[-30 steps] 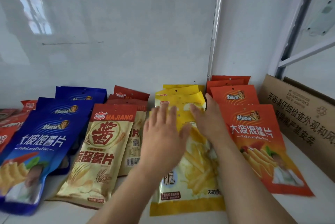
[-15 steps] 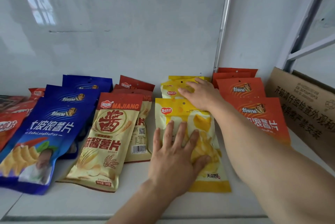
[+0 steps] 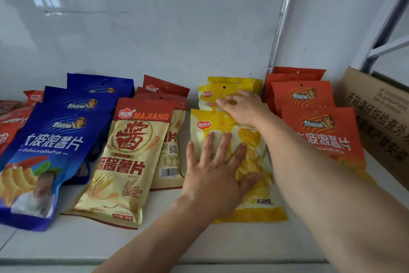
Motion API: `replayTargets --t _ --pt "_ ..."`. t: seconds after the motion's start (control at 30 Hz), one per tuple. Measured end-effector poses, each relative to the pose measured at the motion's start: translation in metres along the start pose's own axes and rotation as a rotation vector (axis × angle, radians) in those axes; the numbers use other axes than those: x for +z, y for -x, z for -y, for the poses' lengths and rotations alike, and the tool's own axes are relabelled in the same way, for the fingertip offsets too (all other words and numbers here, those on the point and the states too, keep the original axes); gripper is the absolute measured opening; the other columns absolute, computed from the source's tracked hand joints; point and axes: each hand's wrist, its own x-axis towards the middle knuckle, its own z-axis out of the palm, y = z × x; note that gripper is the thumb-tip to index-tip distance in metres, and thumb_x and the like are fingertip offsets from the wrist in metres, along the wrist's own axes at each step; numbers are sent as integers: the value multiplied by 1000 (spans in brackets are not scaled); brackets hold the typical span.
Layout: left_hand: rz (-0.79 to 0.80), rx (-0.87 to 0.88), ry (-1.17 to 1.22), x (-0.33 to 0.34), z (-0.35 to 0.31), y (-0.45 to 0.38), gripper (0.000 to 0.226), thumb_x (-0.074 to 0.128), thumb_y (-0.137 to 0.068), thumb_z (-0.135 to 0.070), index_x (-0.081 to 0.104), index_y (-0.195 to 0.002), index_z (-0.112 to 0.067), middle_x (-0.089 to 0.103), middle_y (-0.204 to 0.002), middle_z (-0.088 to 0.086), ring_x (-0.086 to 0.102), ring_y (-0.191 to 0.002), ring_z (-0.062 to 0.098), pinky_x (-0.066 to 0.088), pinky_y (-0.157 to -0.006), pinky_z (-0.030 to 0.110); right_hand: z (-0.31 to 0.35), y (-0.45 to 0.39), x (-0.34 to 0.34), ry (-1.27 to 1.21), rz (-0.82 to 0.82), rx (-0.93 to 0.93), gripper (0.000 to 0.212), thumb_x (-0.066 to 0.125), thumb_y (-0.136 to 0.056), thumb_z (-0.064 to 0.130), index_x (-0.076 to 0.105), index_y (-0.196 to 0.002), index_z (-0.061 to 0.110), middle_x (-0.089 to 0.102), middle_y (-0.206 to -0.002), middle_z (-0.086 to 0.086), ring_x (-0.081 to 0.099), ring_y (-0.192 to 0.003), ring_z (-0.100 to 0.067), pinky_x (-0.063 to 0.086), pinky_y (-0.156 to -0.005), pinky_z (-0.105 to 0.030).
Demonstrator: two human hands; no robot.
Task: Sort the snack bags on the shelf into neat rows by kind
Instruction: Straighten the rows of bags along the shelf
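Snack bags lie in rows on a white shelf (image 3: 155, 244). My left hand (image 3: 218, 172) presses flat, fingers spread, on the front yellow bag (image 3: 254, 204). My right hand (image 3: 243, 108) reaches further back and rests with straight fingers on the yellow bags behind (image 3: 221, 93). Left of these lies a row of beige bags with red tops, the front one (image 3: 130, 162) marked MAJIANG. A row of blue bags (image 3: 44, 151) lies further left. Orange bags (image 3: 318, 126) form the row on the right, partly hidden by my right forearm.
Red bags (image 3: 11, 118) show at the far left edge. A brown cardboard box (image 3: 380, 115) stands at the right end of the shelf. A white wall and a metal post (image 3: 281, 25) close the back. The shelf's front edge runs below the bags.
My left hand has slid down from the upper part of the front yellow bag to its middle. My right hand has moved back onto the rear yellow bags.
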Motion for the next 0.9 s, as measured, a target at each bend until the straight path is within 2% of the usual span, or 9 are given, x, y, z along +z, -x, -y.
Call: replayTargets --t 0.13,0.27,0.33,0.4,0.53,0.6,0.7,0.9 --pt "24 2 16 1 2 -3 74 8 -91 -78 -4 -155 -44 -21 -165 -10 -28 -150 24 -9 -117 64 0 5 1 3 -16 19 74 25 -86 84 44 -146 44 17 -165 5 9 -152 -28 15 -118 -61" --pt "21 1 11 2 4 -4 74 8 -90 -78 -4 -155 -45 -20 -166 -10 -27 -150 23 -6 -118 63 -2 4 4 -36 -16 -10 80 25 -81 87 46 -144 42 22 -164 3 15 -151 -28 18 -118 -58" --pt "7 0 5 2 5 -3 74 7 -90 -78 -4 -155 -45 -19 -166 -10 -26 -151 23 -6 -119 63 -5 5 4 -143 -89 -27 77 34 -84 82 49 -144 35 29 -162 -3 22 -150 -26 22 -119 -53" --pt "-3 -4 12 2 4 -2 74 8 -90 -78 -4 -155 -45 -18 -166 -10 -25 -151 23 -7 -119 63 -8 12 -1 -280 -181 -29 71 46 -91 69 46 -147 26 31 -160 -7 27 -149 -25 25 -120 -47" --pt "-6 -19 34 1 4 -2 74 10 -90 -79 -2 -155 -47 -17 -166 -12 -25 -151 21 -8 -119 62 -15 42 -2 -614 -202 68 81 57 -95 52 21 -158 17 18 -165 -6 21 -151 -22 21 -122 -37" --pt "-5 -24 49 1 4 -1 74 12 -90 -79 -1 -155 -47 -16 -166 -12 -25 -151 21 -7 -119 62 -18 54 5 -694 -172 123 85 58 -95 51 14 -160 19 18 -165 -5 22 -151 -21 22 -120 -34" --pt "-4 -32 61 0 3 -2 74 12 -89 -80 0 -155 -48 -15 -166 -13 -24 -151 20 -4 -120 62 -17 63 12 -731 -106 169 79 51 -98 53 13 -160 23 22 -165 -2 26 -149 -23 24 -117 -34" --pt "-12 -29 24 -1 3 -2 77 6 -86 -80 -3 -155 -47 -14 -166 -12 -20 -152 21 1 -121 60 -14 71 12 -742 -98 141 74 47 -101 51 13 -160 23 23 -164 -2 27 -149 -23 24 -117 -33"
